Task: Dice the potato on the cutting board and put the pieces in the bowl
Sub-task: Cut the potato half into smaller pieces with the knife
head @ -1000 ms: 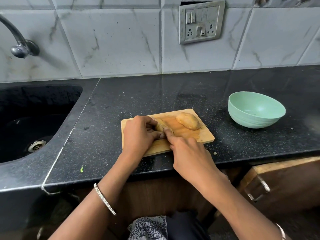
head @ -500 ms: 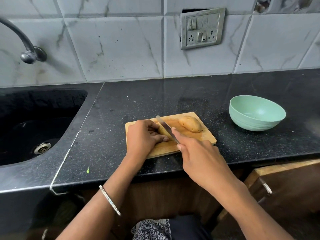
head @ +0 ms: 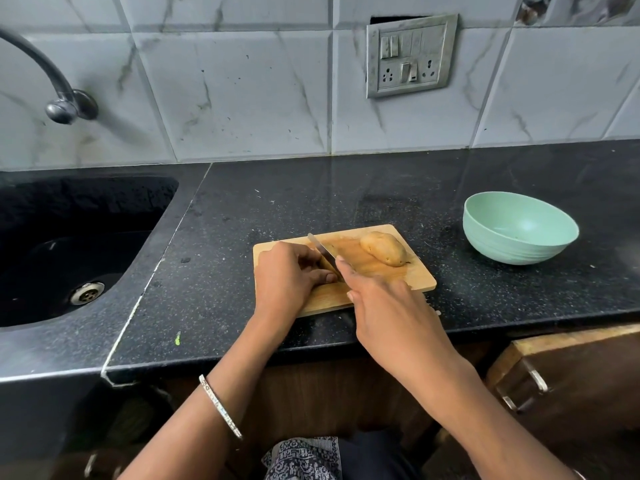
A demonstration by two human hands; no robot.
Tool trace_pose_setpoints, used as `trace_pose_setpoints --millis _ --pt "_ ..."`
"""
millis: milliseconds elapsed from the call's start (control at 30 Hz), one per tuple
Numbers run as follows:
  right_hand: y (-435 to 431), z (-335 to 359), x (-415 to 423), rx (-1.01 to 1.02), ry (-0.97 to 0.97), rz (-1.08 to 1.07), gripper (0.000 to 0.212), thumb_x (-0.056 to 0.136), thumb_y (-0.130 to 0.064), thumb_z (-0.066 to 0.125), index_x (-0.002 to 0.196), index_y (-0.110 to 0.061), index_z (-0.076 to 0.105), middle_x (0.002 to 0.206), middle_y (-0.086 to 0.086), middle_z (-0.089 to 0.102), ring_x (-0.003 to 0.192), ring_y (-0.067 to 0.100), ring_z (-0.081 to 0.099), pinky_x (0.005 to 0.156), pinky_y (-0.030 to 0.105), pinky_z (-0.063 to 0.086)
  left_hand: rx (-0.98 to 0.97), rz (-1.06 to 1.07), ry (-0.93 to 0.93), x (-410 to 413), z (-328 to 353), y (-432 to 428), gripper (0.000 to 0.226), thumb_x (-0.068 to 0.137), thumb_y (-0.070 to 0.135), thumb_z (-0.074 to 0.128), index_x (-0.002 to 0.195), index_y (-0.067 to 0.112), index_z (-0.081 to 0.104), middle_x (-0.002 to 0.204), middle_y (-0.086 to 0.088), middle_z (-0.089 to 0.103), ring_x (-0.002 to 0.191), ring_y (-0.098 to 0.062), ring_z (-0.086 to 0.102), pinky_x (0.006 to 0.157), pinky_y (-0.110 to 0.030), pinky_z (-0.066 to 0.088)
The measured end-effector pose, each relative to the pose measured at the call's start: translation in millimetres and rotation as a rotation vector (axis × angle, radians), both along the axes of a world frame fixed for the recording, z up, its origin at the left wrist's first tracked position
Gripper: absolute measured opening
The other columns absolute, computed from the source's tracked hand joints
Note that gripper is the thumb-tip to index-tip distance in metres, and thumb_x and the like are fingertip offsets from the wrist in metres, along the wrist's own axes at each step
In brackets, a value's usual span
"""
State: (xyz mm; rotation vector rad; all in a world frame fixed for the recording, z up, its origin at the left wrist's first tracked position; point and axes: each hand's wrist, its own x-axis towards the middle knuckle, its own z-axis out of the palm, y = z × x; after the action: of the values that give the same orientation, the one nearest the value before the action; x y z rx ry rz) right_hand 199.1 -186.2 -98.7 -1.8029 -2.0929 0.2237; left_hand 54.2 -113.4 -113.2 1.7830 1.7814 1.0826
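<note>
Head view: against the frames a moment ago, we see that the knife (head: 322, 250) has come up out of the cut. Its narrow steel blade was sunk between the hands and now shows bare, slanting across the board. We judge one slice finished and the next being lined up, so the dicing is still early.

Our left hand (head: 287, 275) curls its fingers down over a potato piece (head: 328, 266), which is mostly hidden. Our right hand (head: 388, 306) grips the handle, with the forefinger laid along the blade's back.

The other potato half (head: 383, 248) lies uncut at the far right of the cutting board (head: 417, 278). It is rounded and has a dull tan skin. The board is pale wood, rectangular with rounded corners, and damp-looking in the middle. The bowl (head: 512, 252) stands to the right, apart from the board. It is smooth mint green with a ridged base, and no pieces are in it yet. The counter (head: 311, 195) is speckled, glossy black stone
</note>
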Motion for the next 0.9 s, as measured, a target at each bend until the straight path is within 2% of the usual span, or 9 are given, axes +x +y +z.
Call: trace_pose_setpoints --millis 167,333,400,500,567,733,900 --pt "7.0 -2.7 -6.7 0.023 -0.062 -0.019 0.065 0.105 -0.022 0.046 0.158 -0.043 0.015 0.111 0.007 0.066 0.101 0.032 0.065 0.068 0.036 0.044 0.012 0.014 0.063 1.3 1.4 -0.1 0.025 0.067 0.028 0.089 0.089 0.022 0.079 0.082 0.006 0.075 0.068 -0.001 0.056 0.056 -0.004 0.034" --pt "9.7 -0.2 -14.3 0.014 -0.113 -0.029 0.067 0.106 -0.016 0.044 0.16 -0.04 0.012 0.116 0.008 0.063 0.106 0.032 0.063 0.069 0.035 0.039 0.017 0.003 0.074 2.3 1.2 -2.0 0.018 0.074 0.023 0.084 0.091 0.024 0.08 0.084 0.006 0.076 0.067 0.0 0.054 0.059 -0.002 0.036" --pt "9.2 0.2 -15.7 0.016 -0.132 -0.028 0.07 0.105 -0.012 0.043 0.16 -0.039 0.01 0.114 0.008 0.062 0.105 0.032 0.062 0.069 0.035 0.038 0.013 0.016 0.082 3.8 2.3 -2.9 0.017 0.076 0.022 0.082 0.092 0.025 0.08 0.086 0.005 0.076 0.07 -0.004 0.055 0.06 -0.011 0.036" --pt "3.8 -1.9 -15.4 0.023 -0.16 -0.021 0.074 0.103 -0.006 0.041 0.161 -0.038 0.006 0.112 0.01 0.063 0.103 0.033 0.063 0.07 0.039 0.047 -0.003 0.054 0.113 6.6 5.1 -3.4 0.016 0.078 0.02 0.08 0.094 0.024 0.079 0.089 0.002 0.076 0.077 -0.011 0.058 0.063 -0.023 0.031" --pt "-0.7 -3.1 -14.2 0.023 -0.173 -0.019 0.075 0.103 -0.005 0.041 0.161 -0.037 0.004 0.112 0.01 0.064 0.103 0.032 0.064 0.073 0.04 0.052 -0.008 0.067 0.108 7.2 5.8 -2.6 0.017 0.077 0.02 0.081 0.093 0.023 0.079 0.089 0.002 0.075 0.074 -0.009 0.052 0.063 -0.023 0.029" --pt "-2.0 -2.3 -16.2 0.018 -0.191 -0.021 0.076 0.103 -0.005 0.043 0.161 -0.033 0.003 0.117 0.01 0.062 0.105 0.032 0.064 0.075 0.039 0.052 -0.007 0.026 0.104 3.6 6.2 -0.3 0.014 0.074 0.02 0.083 0.087 0.021 0.08 0.081 0.002 0.074 0.065 -0.004 0.046 0.058 -0.021 0.026" --pt "7.8 -2.3 -20.4 -0.022 -0.194 -0.012 0.07 0.105 -0.009 0.043 0.162 -0.03 0.008 0.119 0.011 0.062 0.108 0.032 0.063 0.076 0.04 0.052 -0.003 0.031 0.119 3.3 7.2 -1.5 0.013 0.075 0.018 0.082 0.087 0.022 0.08 0.08 0.001 0.074 0.072 -0.011 0.055 0.058 -0.02 0.027"
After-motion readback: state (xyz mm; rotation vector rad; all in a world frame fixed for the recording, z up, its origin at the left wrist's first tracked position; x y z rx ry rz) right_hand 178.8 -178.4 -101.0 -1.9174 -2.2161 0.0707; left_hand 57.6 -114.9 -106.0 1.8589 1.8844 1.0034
